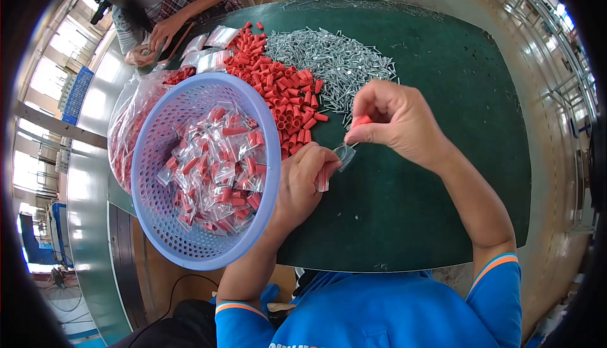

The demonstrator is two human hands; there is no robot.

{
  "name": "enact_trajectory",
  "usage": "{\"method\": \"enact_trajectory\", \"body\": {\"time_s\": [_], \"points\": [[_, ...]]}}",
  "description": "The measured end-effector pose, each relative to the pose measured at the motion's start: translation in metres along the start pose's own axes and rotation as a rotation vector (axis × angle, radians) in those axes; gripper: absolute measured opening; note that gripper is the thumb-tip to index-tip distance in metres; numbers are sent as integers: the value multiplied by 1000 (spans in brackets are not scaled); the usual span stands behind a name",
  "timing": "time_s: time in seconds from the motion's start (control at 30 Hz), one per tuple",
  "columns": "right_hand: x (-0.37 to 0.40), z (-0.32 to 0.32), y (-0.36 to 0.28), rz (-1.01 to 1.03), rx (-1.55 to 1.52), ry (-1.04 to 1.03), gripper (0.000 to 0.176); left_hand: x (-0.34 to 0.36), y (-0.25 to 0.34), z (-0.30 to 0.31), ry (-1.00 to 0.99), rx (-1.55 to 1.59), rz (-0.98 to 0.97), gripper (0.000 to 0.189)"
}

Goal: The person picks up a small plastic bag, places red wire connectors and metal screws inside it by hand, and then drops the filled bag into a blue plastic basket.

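The left hand [302,183] grips a small clear bag [345,154], the right hand [397,119] pinches a red plug [361,121] above it; the plug may miss the narrow mouth and drop

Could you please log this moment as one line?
left hand: holds small clear bag | right hand: pinches red plug above bag | basket: packed bags | table: plug pile, screw pile

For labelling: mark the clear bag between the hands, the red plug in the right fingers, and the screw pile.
clear bag [345,154], head view, middle of the plastic.
red plug [361,120], head view, its exposed end.
screw pile [329,60], head view, centre of the heap.
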State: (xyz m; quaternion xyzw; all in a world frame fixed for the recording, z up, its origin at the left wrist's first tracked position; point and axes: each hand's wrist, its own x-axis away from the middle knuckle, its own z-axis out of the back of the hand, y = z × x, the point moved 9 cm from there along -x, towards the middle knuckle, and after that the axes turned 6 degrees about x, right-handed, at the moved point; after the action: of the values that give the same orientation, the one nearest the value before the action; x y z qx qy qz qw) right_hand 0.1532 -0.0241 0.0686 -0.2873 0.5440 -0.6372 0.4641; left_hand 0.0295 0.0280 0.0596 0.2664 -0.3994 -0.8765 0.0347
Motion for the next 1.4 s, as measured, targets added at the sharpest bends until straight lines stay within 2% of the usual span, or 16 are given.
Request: {"method": "enact_trajectory", "body": {"time_s": [0.17,0.23,0.27,0.33,0.47,0.53,0.77,0.83,0.87,0.93,1.03,1.17,1.27,1.3,1.37,1.4], "points": [[1,-19,-15,199,325,-77,16,-1,1,0,-6,-18,4,16],[3,-19,-21,360,382,39,22,0,1,1,15,5,-9,16],[4,-19,-22,362,382,37,22,0,1,2,18,3,-9,16],[4,-16,-15,220,268,-3,40,0,-1,0,-8,7,38,15],[12,-26,-35,278,355,-58,50,1,-2,0,-9,23,39,15],[12,-42,-24,167,408,-213,61,1,-1,1,-8,-14,19,16],[8,-44,-21,64,515,-339,67,2,-3,-1,-2,-29,-10,17],[5,-41,-16,-33,292,-355,67,2,-2,-2,-23,-72,-9,21],[4,-40,-16,-33,291,-353,67,2,-1,-3,-24,-72,-10,21],[1,-34,-5,-191,126,-319,65,2,-1,-3,-15,-69,-9,24],[2,-36,-6,-256,194,-395,59,2,3,-4,-27,-108,-60,25],[3,-49,-6,-196,305,-468,53,0,9,-3,-22,-133,-91,24],[4,-35,-18,-211,50,-249,33,-1,9,3,25,-51,-54,23],[5,-32,-12,-212,48,-254,33,-1,9,2,13,-66,-55,23],[-1,-7,-17,45,203,-66,22,1,9,2,1,-81,-55,22],[2,-4,-24,177,363,-47,18,0,8,2,0,-88,-39,22]]}}
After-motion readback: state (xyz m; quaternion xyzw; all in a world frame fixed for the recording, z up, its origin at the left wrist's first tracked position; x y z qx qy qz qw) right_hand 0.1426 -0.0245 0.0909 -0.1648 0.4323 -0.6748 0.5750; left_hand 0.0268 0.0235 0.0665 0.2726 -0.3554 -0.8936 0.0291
